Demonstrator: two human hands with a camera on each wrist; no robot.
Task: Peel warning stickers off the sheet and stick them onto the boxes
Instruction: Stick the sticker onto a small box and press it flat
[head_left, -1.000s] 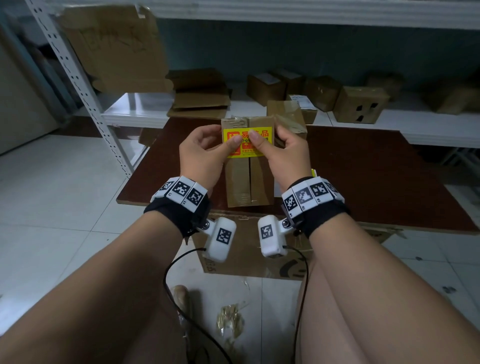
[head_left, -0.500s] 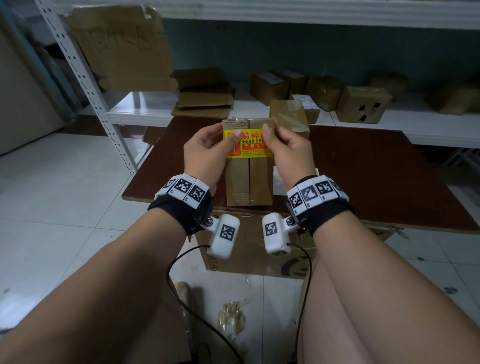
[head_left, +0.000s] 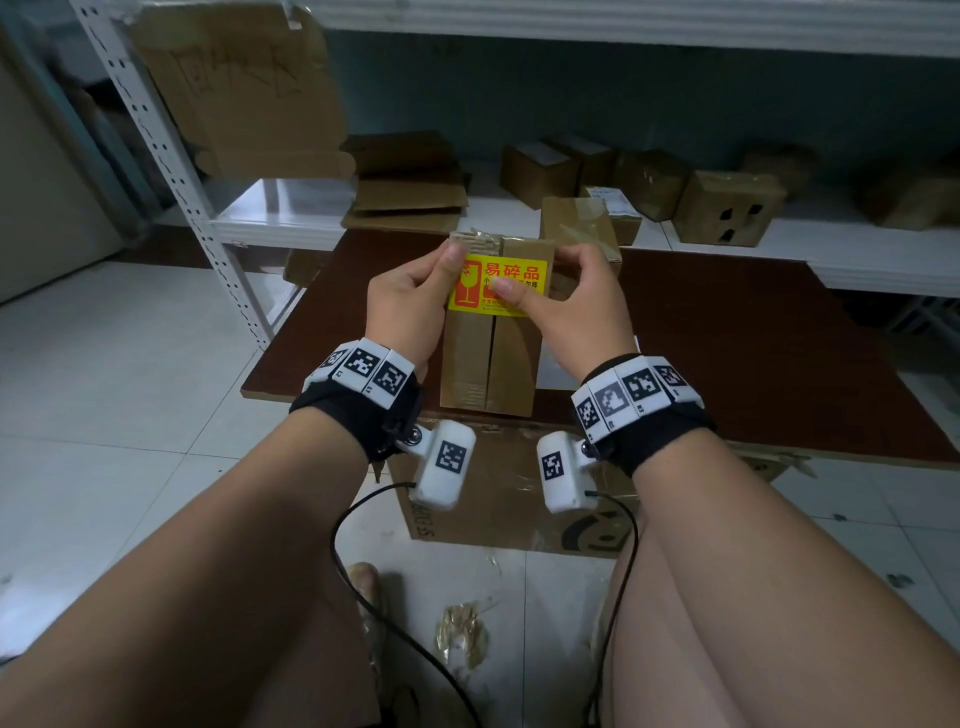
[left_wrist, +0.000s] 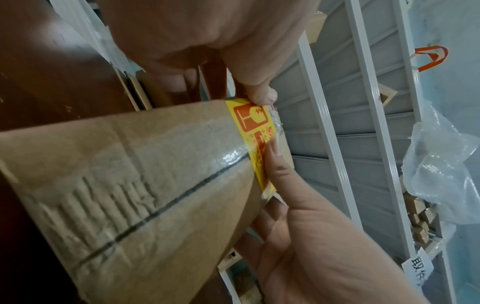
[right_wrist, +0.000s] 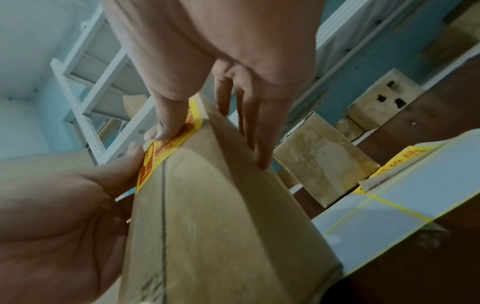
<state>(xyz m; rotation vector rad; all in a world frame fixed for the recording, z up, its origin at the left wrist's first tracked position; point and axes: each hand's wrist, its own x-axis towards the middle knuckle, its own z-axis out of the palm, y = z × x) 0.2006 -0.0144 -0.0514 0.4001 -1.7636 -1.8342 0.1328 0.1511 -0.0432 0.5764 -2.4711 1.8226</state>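
The yellow warning sticker (head_left: 497, 287) lies flat across the upper part of the long cardboard box (head_left: 488, 358), spanning the taped centre seam. The box is held tilted above the near edge of the brown worktop (head_left: 753, 353).

The left hand (head_left: 410, 306) holds the box's left side, with its thumb now at the sticker's 10 o'clock corner; half a second ago that thumb lay further in on the yellow face. The right hand (head_left: 571, 306) grips the box's right side, fingers curled round the far edge, and its thumb has moved from the sticker's upper right to the lower centre, pressing down there. More of the printed face is therefore exposed than before.

Judgement: the thumbs are smoothing the sticker outward, so application to this box is nearly complete; the right-hand edge may need a final press.

In the right wrist view the backing sheet (right_wrist: 405, 197) lies on the worktop at 3 o'clock from the box, with at least one more yellow sticker on it. Another small cardboard box (head_left: 579, 228) stands at 12 o'clock, just behind the held one. Further boxes sit on the white shelf (head_left: 291, 218) beyond.
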